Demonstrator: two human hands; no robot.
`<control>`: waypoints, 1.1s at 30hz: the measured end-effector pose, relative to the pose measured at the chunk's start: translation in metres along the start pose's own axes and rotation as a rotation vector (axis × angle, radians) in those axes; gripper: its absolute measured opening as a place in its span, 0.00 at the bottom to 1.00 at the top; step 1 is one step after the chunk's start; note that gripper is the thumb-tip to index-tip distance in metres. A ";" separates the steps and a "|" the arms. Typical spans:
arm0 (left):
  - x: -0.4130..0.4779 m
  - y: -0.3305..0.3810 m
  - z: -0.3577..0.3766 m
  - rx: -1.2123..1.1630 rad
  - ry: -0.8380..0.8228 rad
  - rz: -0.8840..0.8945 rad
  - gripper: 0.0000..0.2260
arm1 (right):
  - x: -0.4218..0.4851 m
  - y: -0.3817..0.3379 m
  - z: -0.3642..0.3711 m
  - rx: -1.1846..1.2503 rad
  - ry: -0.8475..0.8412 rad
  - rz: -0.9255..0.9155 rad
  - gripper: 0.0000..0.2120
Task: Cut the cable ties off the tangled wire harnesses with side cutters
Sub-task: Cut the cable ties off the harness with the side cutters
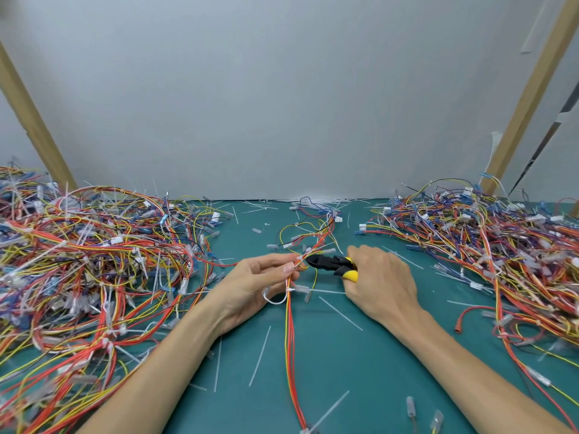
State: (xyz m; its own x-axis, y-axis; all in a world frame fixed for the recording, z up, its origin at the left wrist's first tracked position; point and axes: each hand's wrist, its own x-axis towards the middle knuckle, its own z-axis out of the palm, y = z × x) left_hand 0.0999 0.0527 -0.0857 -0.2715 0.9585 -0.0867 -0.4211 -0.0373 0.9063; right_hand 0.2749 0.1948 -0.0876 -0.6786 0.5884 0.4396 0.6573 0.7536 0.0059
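From the head camera, looking down at a green worktop (344, 355), and it's busy. The left hand (250, 286) is palm up, fingers curled in, thumb and fingertips pinching a wire harness (289, 324) of red, orange and yellow strands. That harness runs from near the bottom edge of the view straight up through the pinch, then fans out towards the back of the worktop. A white cable tie (289, 290) is wrapped round the bundle just below the pinch, with its tail looping off to the left over the palm.

Across from it, the right hand (380, 280) is closed round the yellow-and-black handles of the side cutters (332, 264). The black nose points left and sits right up against the harness at the pinch; whether the blades are on a tie there, I cannot tell.

Either side, big heaps: a tangled pile of wires (94, 261) on the left, touching nothing in the hands, and another wire pile (501, 245) on the right. Loose cut tie strips (260, 355) lie scattered on the bare green between the forearms and behind the hands. Grey wall beyond, with a slanting wooden post (34, 120) at the left.
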 end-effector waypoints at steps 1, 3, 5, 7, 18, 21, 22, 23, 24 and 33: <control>0.000 0.000 0.000 0.008 -0.003 0.003 0.16 | 0.000 -0.001 0.001 -0.009 0.002 -0.010 0.09; 0.000 -0.001 0.001 0.021 -0.007 0.007 0.17 | 0.000 -0.001 0.002 -0.033 -0.007 -0.018 0.08; 0.000 -0.001 0.001 0.026 -0.004 0.012 0.17 | 0.000 0.000 0.002 -0.034 -0.005 -0.011 0.09; 0.000 -0.001 0.001 0.029 -0.002 0.015 0.18 | 0.000 0.000 0.002 -0.025 0.006 -0.001 0.10; -0.001 -0.001 0.006 0.089 0.019 0.021 0.15 | -0.002 -0.002 0.003 -0.028 0.004 -0.002 0.09; -0.001 -0.001 0.007 0.094 0.023 0.026 0.15 | -0.002 -0.002 0.003 -0.024 0.003 0.003 0.09; 0.000 -0.001 0.007 0.101 0.025 0.029 0.15 | -0.002 -0.001 0.003 -0.022 -0.003 0.006 0.09; 0.000 -0.001 0.007 0.109 0.027 0.032 0.15 | -0.001 -0.002 0.003 -0.020 -0.008 0.007 0.08; 0.000 -0.001 0.007 0.114 0.027 0.034 0.15 | -0.001 -0.001 0.003 -0.019 -0.011 0.009 0.08; -0.001 0.000 0.007 0.118 0.019 0.027 0.16 | -0.001 -0.002 0.002 -0.006 -0.002 0.025 0.08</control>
State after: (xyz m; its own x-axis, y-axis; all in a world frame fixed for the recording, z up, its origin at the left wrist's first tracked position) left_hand 0.1061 0.0534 -0.0827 -0.2982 0.9520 -0.0689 -0.3095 -0.0282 0.9505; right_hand 0.2738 0.1931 -0.0896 -0.6627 0.6076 0.4377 0.6759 0.7370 0.0001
